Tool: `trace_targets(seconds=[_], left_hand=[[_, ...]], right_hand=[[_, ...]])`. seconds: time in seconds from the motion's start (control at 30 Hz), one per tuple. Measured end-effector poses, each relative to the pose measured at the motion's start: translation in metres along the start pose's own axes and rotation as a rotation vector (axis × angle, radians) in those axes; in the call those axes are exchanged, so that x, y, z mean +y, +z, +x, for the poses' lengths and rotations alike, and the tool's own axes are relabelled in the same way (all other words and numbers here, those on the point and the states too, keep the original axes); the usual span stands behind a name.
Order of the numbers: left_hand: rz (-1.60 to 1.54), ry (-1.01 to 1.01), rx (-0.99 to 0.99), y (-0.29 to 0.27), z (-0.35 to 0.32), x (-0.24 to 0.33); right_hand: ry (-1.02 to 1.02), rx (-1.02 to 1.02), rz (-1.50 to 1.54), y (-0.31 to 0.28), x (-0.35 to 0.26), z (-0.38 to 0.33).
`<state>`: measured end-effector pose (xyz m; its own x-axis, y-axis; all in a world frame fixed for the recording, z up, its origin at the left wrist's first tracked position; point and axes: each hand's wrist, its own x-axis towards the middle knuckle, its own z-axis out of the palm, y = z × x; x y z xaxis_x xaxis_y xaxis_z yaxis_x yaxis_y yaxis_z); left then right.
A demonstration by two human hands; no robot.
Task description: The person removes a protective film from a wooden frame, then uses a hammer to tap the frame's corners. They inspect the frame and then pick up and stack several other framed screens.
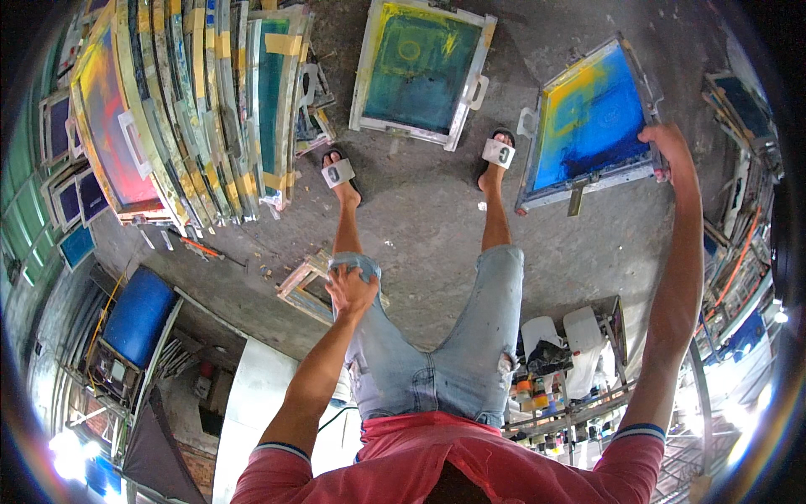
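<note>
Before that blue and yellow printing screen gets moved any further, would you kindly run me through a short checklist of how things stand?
1. Right hand grips the blue and yellow screen frame at its right edge: ok.
2. Left hand free of the frame: ok, it rests on the left knee.
3. Frame held by two hands: not ok, one only.
4. Both feet flat on the concrete floor: ok.
5. Teal screen frame lies apart from the held one: ok.
6. Whether the frame's lower edge rests on the floor: cannot tell.
</note>
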<state>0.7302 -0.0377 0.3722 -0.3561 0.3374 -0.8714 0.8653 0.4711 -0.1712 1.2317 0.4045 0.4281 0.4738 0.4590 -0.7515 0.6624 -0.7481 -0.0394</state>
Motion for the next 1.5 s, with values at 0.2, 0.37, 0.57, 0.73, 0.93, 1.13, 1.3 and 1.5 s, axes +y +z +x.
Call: trace_targets(seconds=[0.2, 0.37, 0.57, 0.73, 0.93, 1.13, 1.3, 1.5], left_hand=[[0.007, 0.011, -0.002, 0.000, 0.000, 0.001], [-0.009, 0.012, 0.007, 0.002, 0.001, 0.000], [-0.013, -0.012, -0.046, -0.002, 0.001, 0.005], [-0.026, 0.001, 0.002, 0.002, 0.001, 0.002], [0.015, -0.007, 0.003, 0.001, 0.001, 0.003], [0.022, -0.005, -0.003, 0.002, 0.001, 0.004], [0.028, -0.019, 0.028, 0.007, 0.001, 0.002], [0.031, 0.005, -0.027, -0.008, -0.001, 0.008]], right_hand=[[-0.005, -0.016, 0.028, 0.003, 0.015, 0.005], [0.012, -0.005, 0.018, 0.001, 0.026, 0.014], [0.009, -0.035, 0.035, 0.000, 0.018, 0.006], [-0.022, 0.001, 0.017, 0.002, 0.019, 0.008], [-0.044, 0.015, 0.000, 0.003, 0.021, 0.011], [-0.001, 0.004, 0.010, 0.000, 0.024, 0.008], [-0.069, 0.002, 0.106, 0.006, 0.025, 0.002], [-0.006, 0.003, 0.064, 0.003, 0.025, -0.003]])
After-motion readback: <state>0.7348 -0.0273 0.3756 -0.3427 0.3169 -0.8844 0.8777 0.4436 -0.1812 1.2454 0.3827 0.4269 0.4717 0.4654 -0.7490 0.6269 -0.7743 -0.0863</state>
